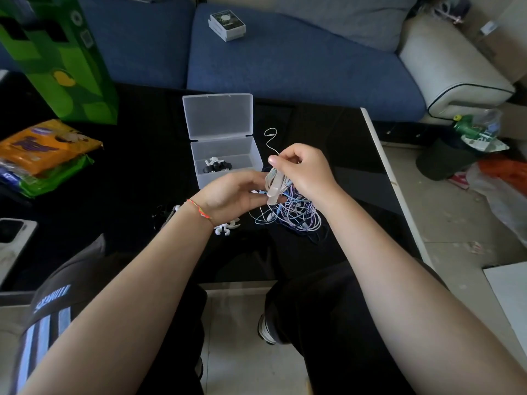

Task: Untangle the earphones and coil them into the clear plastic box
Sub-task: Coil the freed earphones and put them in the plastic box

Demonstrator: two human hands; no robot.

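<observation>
Progress is judged to be partial. Coiled black and white earphones (217, 165) are already seen lying on the floor of the clear plastic box (228, 158), which stands on the glossy black table (142, 172) with its hinged lid (218, 116) thrown open behind it. A large tangle of blue, lilac and white earphone cables (296, 215) is still spread on the table just in front of the box, so most of the sorting is judged to remain.

The two hands are held close together over this tangle. A loose white coil of cable (273, 182) is wound around outstretched fingers of the left hand (228, 196), whose wrist carries a thin red and orange braided bracelet (199, 208). A strand of that white cable is pinched between the thumb and curled fingers of the right hand (302, 169), and a thin white free end (271, 138) is seen trailing away beside the box.

The white pair is therefore judged to be midway through coiling, not yet placed in the box. A small white clip-like piece (228, 227) is visible beneath the left wrist; what it is cannot be told
</observation>
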